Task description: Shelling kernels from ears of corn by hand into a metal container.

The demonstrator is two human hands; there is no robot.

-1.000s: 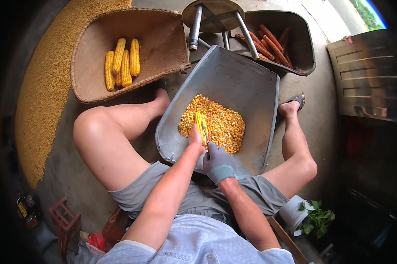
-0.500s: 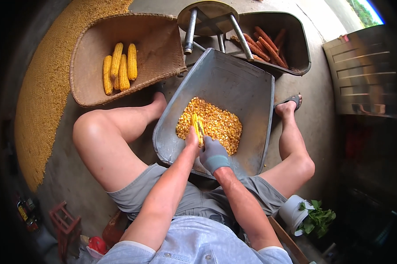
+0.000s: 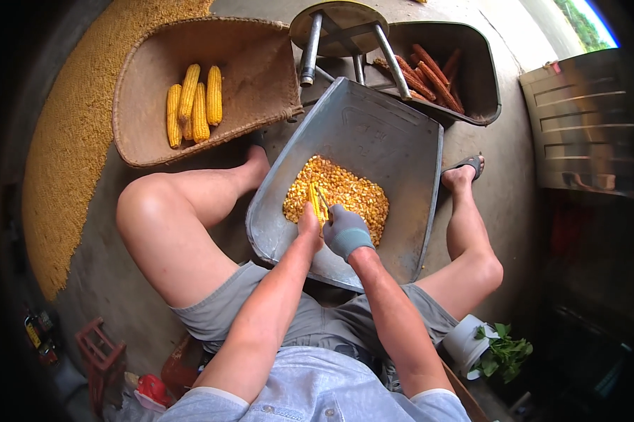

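From where I stand, the cob is held up over the pan, above the left side of the kernels and nearer the near edge than the far one. The left hand is bare and wrapped firmly round the cob's lower end, leaving the upper part clear. The right hand, in a grey glove, looks closed round a thin dark tool laid against the cob's right side; its handle is hidden, so I can't tell how tight that grip is. I'd judge the step in hand to be working kernels loose along the cob, with rows still on it. The next move seems to call for a steady left hold and a controlled push of the tool, its tip away from the left fingers

Past the pan's left edge, the basket has whole yellow cobs toward its left wall. The stool stands near the pan's far left corner; beyond the far edge, the tub holds stripped red cobs. A grain heap spreads left of the basket
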